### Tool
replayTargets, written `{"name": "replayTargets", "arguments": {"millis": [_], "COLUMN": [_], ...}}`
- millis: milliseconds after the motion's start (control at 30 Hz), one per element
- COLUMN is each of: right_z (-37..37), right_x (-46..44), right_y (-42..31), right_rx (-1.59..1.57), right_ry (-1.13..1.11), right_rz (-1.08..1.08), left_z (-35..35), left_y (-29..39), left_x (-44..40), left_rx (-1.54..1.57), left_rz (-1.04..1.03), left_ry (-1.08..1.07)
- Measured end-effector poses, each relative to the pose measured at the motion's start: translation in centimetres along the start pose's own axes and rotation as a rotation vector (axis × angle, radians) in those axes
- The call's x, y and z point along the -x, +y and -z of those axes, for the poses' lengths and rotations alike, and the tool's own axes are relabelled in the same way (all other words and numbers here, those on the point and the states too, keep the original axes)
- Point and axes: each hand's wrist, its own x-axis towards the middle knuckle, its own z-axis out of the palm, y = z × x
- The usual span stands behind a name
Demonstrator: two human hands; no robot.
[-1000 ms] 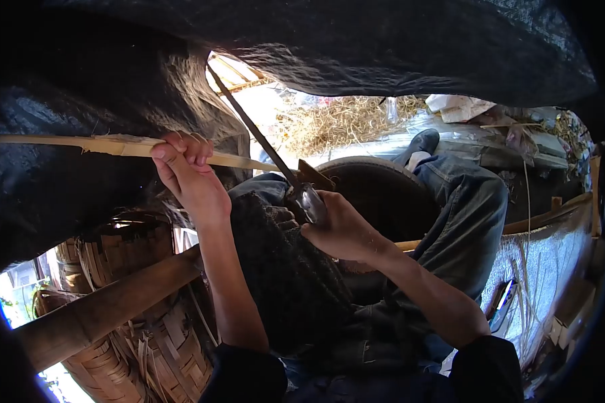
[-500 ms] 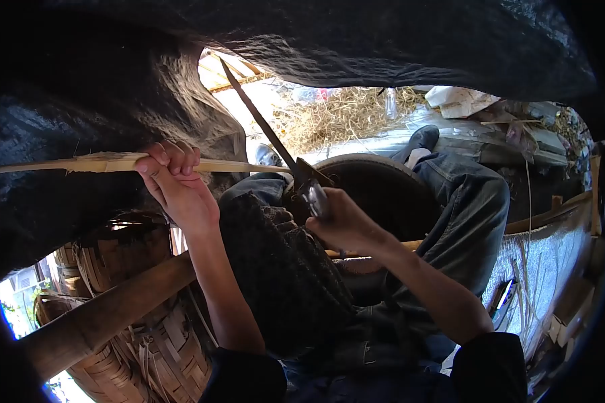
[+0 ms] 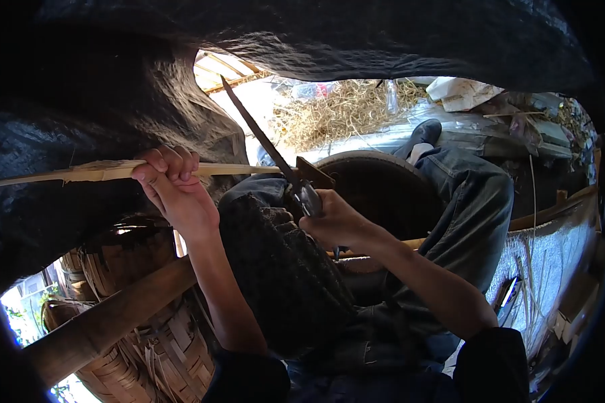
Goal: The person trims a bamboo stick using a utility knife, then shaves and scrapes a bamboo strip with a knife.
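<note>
My left hand is closed around a long pale bamboo strip, which runs from the left edge of view toward the blade. Splintered fibres stand up from the strip just left of my fingers. My right hand grips a long, dark-bladed knife by its handle, the tip pointing up and left. The strip's right end meets the knife near the base of the blade; exactly how they touch is unclear. A brown angular piece shows just beside the blade's base.
A dark round tub stands between my knees. A thick bamboo pole slants across the lower left, before woven baskets. Dark sheeting hangs overhead. Straw and plastic lie beyond my feet.
The knife's tip has dropped slightly and the brown piece beside its base shows more. Both hands keep their grips. The strip's left part sits a little lower in view.
</note>
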Motion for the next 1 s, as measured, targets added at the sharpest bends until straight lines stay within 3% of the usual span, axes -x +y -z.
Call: {"name": "replayTargets", "arguments": {"millis": [33, 200, 267, 333, 433, 600, 667, 700, 800, 933, 1000], "right_z": [-0.2, 0.9, 0.9, 0.1, -0.7, 0.1, 0.3, 0.0, -1.4, 1.5, 1.9], "right_x": [-0.3, -1.2, -0.2, 0.3, -0.8, -1.0, -0.1, 0.3, 0.4, -3.4, -1.7], "right_y": [0.1, -1.7, -3.9, -3.4, 0.9, 0.0, -1.9, -1.7, 1.0, 7.9, 6.7], "right_rx": [-0.024, 0.045, 0.216, 0.242, 0.016, 0.123, 0.442, 0.310, 0.303, 0.303, 0.300], "right_ry": [0.002, 0.039, 0.024, 0.060, 0.042, 0.129, 0.196, 0.176, 0.205, 0.189, 0.225], "right_rz": [-0.074, -0.035, 0.165, 0.189, -0.040, -0.085, 0.282, 0.229, 0.167, -0.204, -0.131], "left_z": [-0.2, 0.5, 0.0, -0.2, -0.8, -0.2, -0.5, -0.4, -0.9, -0.1, 0.4], "left_y": [-0.1, 0.0, 0.0, 0.0, -0.3, 0.1, 0.0, 0.0, -0.2, -0.4, -0.4], "left_x": [0.0, 0.3, 0.2, 0.0, -0.1, 0.3, 0.0, -0.1, -0.1, -0.2, 0.0], "left_rx": [-0.001, 0.031, 0.023, 0.010, 0.005, -0.001, -0.012, -0.012, -0.017, 0.004, 0.011], "left_rz": [-0.009, 0.006, 0.007, 0.007, -0.005, 0.023, 0.013, 0.019, 0.016, 0.005, 0.010], "left_ry": [-0.011, -0.011, 0.013, 0.021, 0.015, 0.032, 0.038, 0.063, 0.095, 0.116, 0.070]}}
